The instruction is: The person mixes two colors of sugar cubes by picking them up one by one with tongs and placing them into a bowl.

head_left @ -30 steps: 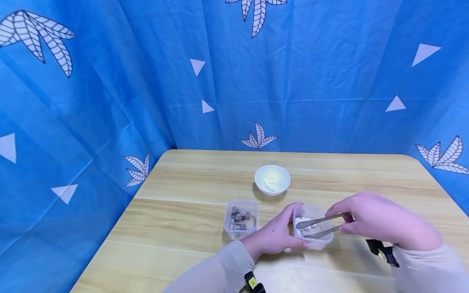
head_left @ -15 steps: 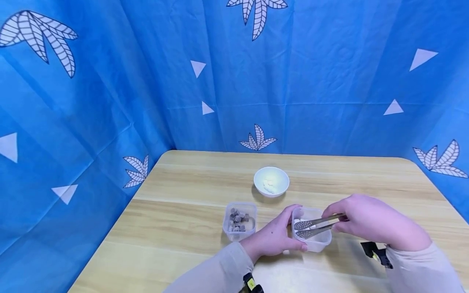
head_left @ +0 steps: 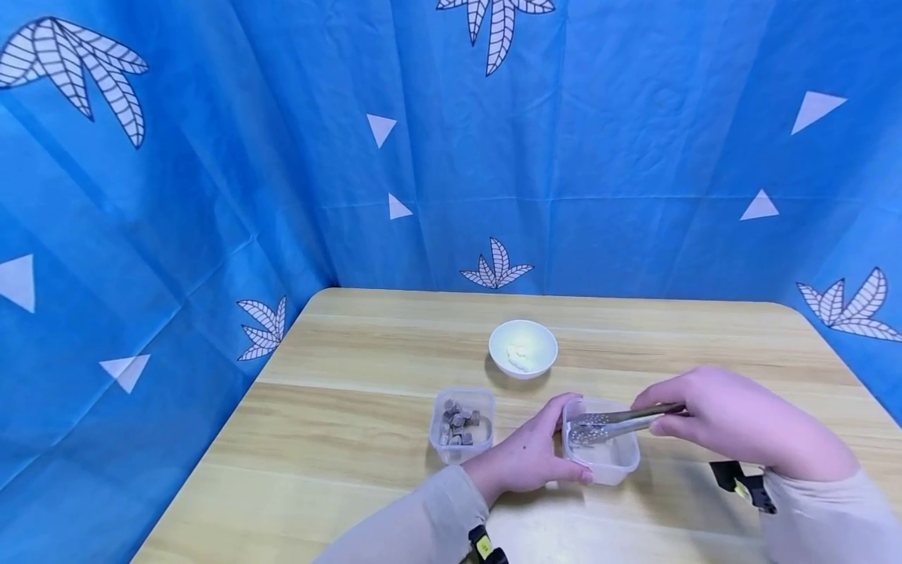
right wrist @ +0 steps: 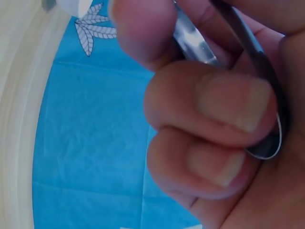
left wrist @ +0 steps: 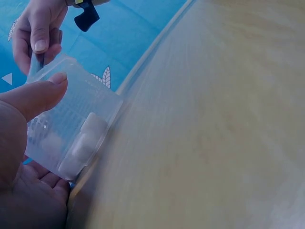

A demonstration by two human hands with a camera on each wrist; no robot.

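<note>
Nearest to us, our left hand (head_left: 527, 460) curls around the left wall of a clear plastic tub (head_left: 602, 462), thumb along its front edge and fingers wrapped over the far rim, so the tub sits gripped on the wooden table (head_left: 352, 423). From the left wrist view, the thumb (left wrist: 35, 98) presses the tub's (left wrist: 71, 129) wall, and a few white cubes (left wrist: 86, 140) lie inside against one side. Just to the right, our right hand (head_left: 733, 419) pinches a pair of metal tongs (head_left: 616, 419) between thumb and curled fingers; the right wrist view shows the fingers (right wrist: 214, 109) squeezed tight on the tongs' (right wrist: 257, 81) looped end. The tongs reach leftward over the tub, and their perforated tips sit close together above its inside; we cannot tell whether a cube is caught between them. A black wrist strap (head_left: 743, 482) shows below the right hand. To the left of the gripped tub, a little apart from it, stands a second clear tub (head_left: 462, 424) holding brown cubes (head_left: 458, 419). Farther back on the table sits a white bowl (head_left: 523, 348) with a few pale pieces (head_left: 520, 359) in it. Behind the table hangs a blue cloth backdrop (head_left: 493, 157) printed with white leaves and triangles.
</note>
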